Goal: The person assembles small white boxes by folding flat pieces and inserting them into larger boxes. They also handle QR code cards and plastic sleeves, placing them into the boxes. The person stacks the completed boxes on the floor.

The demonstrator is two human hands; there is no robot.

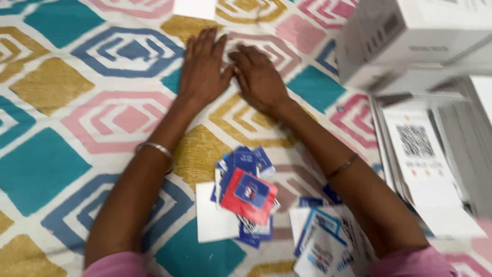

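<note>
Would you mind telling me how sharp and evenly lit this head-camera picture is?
Head view: soft, even light with only faint shadows and no glare; the left hand and right hand on the patterned cloth are slightly motion-blurred; the white boxes and paper stacks at right smear most; the blue and red packets are fairly readable.

A patterned cloth (pixel 61 128) covers the whole surface, with teal, mustard, pink and blue diamond shapes under even light.

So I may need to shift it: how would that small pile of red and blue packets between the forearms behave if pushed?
The pile of small red and blue packets looks flat and light, so it would probably slide apart rather than move together. The patterned cloth beneath might bunch.
</note>
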